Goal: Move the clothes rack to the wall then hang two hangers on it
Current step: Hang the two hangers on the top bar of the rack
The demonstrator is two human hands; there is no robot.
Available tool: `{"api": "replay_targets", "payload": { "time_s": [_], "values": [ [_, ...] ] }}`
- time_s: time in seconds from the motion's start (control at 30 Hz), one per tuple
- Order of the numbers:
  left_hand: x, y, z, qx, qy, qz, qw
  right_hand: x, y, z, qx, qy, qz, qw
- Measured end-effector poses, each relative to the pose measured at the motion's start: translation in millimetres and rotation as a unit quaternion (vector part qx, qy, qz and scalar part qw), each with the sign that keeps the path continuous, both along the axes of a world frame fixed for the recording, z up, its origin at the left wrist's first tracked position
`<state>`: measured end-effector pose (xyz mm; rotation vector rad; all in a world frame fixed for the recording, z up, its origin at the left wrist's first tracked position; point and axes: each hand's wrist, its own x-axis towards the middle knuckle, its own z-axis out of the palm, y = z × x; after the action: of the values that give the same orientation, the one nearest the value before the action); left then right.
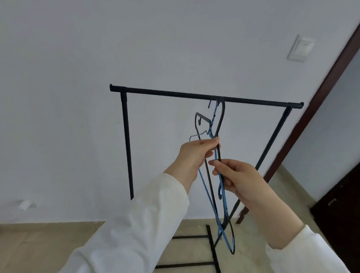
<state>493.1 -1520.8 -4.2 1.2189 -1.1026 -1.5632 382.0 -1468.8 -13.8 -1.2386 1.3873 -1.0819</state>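
Observation:
The black clothes rack stands close to the white wall, its top bar level across the middle of the view. A black hanger has its hook up at the bar, right of centre. A blue hanger lies against it, its hook just under the bar; whether either hook rests on the bar I cannot tell. My left hand pinches both hangers below the hooks. My right hand grips their lower arms, which reach down toward the rack's foot.
A dark brown door frame rises at the right, with a dark door below it. A light switch is on the wall above the rack's right end. The rack's base bars lie on the beige floor.

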Motion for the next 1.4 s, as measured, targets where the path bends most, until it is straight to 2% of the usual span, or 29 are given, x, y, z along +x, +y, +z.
{"api": "replay_targets", "payload": {
  "time_s": [0.4, 0.77, 1.4],
  "values": [
    [-26.6, -67.5, 24.5, -0.008, 0.003, 0.037, 0.999, -28.3, -76.1, 19.4, -0.015, -0.017, 0.025, 0.999],
    [-52.1, -118.3, 10.0, 0.004, -0.028, 0.095, 0.995, -57.6, -139.6, -0.5, 0.014, -0.029, 0.067, 0.997],
    [-47.8, -145.4, -20.3, 0.070, -0.006, 0.087, 0.994, -51.4, -151.9, -13.6, 0.066, -0.051, 0.056, 0.995]
  ]
}}
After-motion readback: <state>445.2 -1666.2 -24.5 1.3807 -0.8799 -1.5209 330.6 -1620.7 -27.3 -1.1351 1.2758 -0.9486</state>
